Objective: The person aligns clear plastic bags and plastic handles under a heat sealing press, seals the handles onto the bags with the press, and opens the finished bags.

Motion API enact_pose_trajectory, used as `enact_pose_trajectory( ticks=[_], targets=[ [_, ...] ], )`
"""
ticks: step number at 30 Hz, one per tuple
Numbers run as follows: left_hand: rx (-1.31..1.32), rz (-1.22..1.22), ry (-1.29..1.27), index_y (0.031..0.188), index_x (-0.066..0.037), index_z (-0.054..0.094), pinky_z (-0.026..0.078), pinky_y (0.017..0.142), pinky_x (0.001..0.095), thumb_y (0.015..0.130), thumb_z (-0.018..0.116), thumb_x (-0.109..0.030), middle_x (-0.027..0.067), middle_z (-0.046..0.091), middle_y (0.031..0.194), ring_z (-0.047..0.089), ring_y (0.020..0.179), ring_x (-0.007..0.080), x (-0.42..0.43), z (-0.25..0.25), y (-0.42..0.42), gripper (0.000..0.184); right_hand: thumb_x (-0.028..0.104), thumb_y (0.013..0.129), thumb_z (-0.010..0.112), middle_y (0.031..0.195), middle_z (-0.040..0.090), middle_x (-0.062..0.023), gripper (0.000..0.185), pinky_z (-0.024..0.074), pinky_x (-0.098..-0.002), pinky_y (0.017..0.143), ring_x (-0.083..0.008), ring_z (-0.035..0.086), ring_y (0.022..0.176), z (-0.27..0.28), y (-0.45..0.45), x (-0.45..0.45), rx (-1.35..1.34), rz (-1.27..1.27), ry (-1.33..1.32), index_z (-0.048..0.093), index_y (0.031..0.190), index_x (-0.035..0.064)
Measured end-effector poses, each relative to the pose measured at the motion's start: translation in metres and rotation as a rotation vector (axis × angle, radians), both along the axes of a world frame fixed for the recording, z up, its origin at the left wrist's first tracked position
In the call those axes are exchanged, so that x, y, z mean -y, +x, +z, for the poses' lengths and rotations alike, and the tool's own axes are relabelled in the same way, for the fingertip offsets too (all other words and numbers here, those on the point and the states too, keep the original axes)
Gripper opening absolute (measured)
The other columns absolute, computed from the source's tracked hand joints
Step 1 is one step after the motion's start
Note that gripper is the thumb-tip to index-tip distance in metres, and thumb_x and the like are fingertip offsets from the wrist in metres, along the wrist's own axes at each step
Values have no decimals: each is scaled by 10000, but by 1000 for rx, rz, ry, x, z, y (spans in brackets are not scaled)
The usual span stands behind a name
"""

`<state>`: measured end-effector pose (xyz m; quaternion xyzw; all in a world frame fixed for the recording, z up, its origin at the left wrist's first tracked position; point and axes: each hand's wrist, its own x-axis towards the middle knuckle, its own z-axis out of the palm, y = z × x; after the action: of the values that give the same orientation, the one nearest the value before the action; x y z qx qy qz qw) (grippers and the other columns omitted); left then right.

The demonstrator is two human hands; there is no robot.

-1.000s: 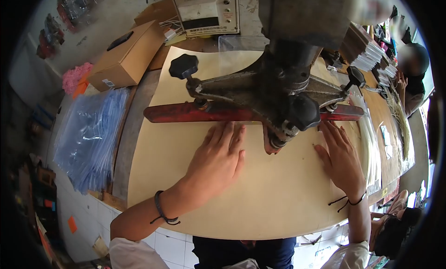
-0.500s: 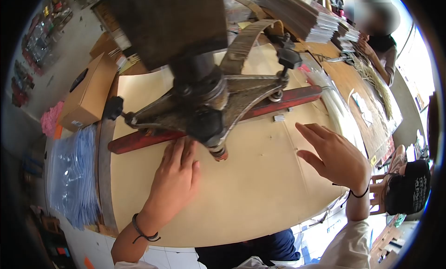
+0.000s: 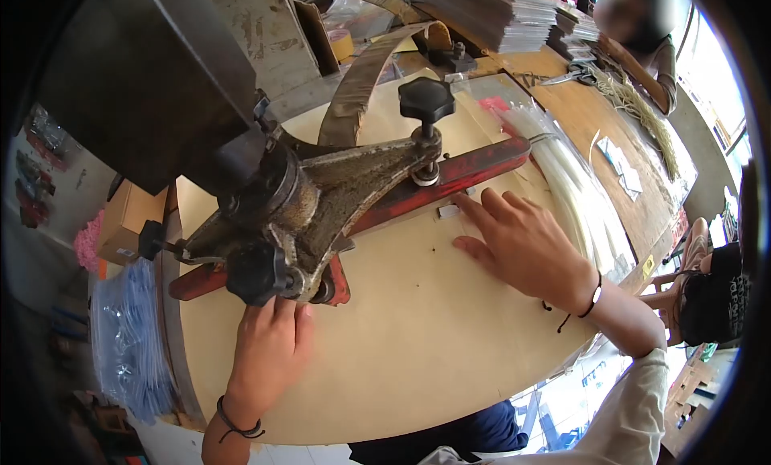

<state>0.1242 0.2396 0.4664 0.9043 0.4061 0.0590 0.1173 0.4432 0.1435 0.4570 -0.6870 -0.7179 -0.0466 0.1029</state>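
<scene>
A dark metal press head (image 3: 321, 192) with black knobs carries a long red bar (image 3: 450, 180) low over the tan sheet (image 3: 401, 369). My left hand (image 3: 269, 344) lies palm down on the sheet, its fingertips hidden under the press head near the bar's left part. Its visible fingers are straight and hold nothing that I can see. My right hand (image 3: 522, 244) rests near the bar's right part, fingers spread, index fingertip beside a small grey piece (image 3: 448, 211) at the bar's front edge.
Clear plastic bags (image 3: 128, 336) are stacked at the left, by a cardboard box (image 3: 132, 220). White strips (image 3: 574, 192) lie at the right. Scissors (image 3: 570, 75) and pale cord (image 3: 634, 112) are farther back, near another person (image 3: 654, 63). A curved metal strap (image 3: 361, 87) arches behind the press.
The view has turned to the right, so the press appears farther left. My right hand left the bar, then came back in beside the small grey piece. My left hand stays by the bar.
</scene>
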Motion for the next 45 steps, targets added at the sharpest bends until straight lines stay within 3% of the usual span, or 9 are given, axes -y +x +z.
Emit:
enact_pose_trajectory(
  ticks=[5, 7, 10, 15, 23, 26, 33, 36, 45],
  targets=[
    [-76, 31, -26, 1253, 66, 579, 447, 1005, 535, 974, 545, -125, 294, 537, 1332, 537, 1176, 493, -1, -1, -4, 340, 391, 1013, 569, 1029, 603, -106, 533, 527, -372, 805, -247, 625, 914, -2, -1, -1, 49, -13, 20, 549, 1367, -7],
    [-8, -23, 135, 1041, 27, 621, 484, 831, 517, 973, 578, -173, 233, 585, 1028, 594, 934, 430, -2, -8, -4, 215, 395, 1015, 564, 1028, 603, -102, 535, 524, -368, 806, -241, 621, 912, 0, 0, -2, 32, -9, 9, 549, 1368, -6],
    [26, -39, 218, 915, 12, 641, 500, 750, 504, 977, 591, -204, 198, 598, 862, 620, 811, 394, -2, -10, -4, 231, 395, 1017, 561, 1027, 604, -98, 531, 522, -367, 809, -239, 620, 909, 1, 0, -2, 48, -18, -2, 550, 1371, 0],
    [28, -39, 226, 951, 33, 627, 489, 823, 500, 988, 577, -202, 211, 599, 935, 613, 884, 401, -2, -12, -3, 243, 402, 1023, 553, 1030, 608, -107, 528, 521, -376, 815, -256, 633, 920, 3, -2, -1, 23, -37, -28, 547, 1380, 14],
    [-10, -49, 139, 1221, 116, 569, 394, 1083, 516, 990, 541, -137, 300, 536, 1351, 478, 1272, 478, -1, -7, -4, 344, 352, 1005, 601, 1027, 601, -143, 518, 499, -432, 832, -322, 631, 938, 5, -2, -1, -47, -40, -47, 521, 1406, 35],
    [19, -82, 250, 1169, 86, 605, 442, 1046, 495, 943, 600, -164, 265, 594, 1229, 537, 1189, 433, -4, -14, -5, 337, 345, 1007, 597, 1015, 615, -146, 496, 501, -438, 829, -331, 646, 927, 6, -3, -1, -48, -46, -47, 532, 1387, 33],
    [-23, -58, 302, 1358, 92, 522, 451, 1068, 448, 942, 587, -207, 247, 584, 1310, 571, 1214, 365, -5, -16, -6, 517, 273, 975, 639, 899, 706, -162, 472, 527, -445, 767, -333, 702, 821, 0, -4, -6, -51, 6, 39, 559, 1347, -5],
    [53, -50, 290, 1129, 69, 615, 494, 998, 475, 947, 593, -175, 256, 610, 1239, 584, 1154, 418, -5, -17, -6, 306, 266, 970, 644, 825, 725, -153, 467, 535, -444, 725, -341, 705, 757, 11, -10, -5, -63, -79, -88, 565, 1342, -4],
    [51, -46, 453, 1345, 73, 539, 510, 1008, 454, 952, 577, -192, 235, 595, 1311, 598, 1202, 378, -5, -30, -8, 475, 234, 993, 607, 673, 693, -138, 418, 510, -452, 613, -356, 674, 610, 6, -15, -9, -131, -132, -50, 575, 1358, 31]
  ],
)
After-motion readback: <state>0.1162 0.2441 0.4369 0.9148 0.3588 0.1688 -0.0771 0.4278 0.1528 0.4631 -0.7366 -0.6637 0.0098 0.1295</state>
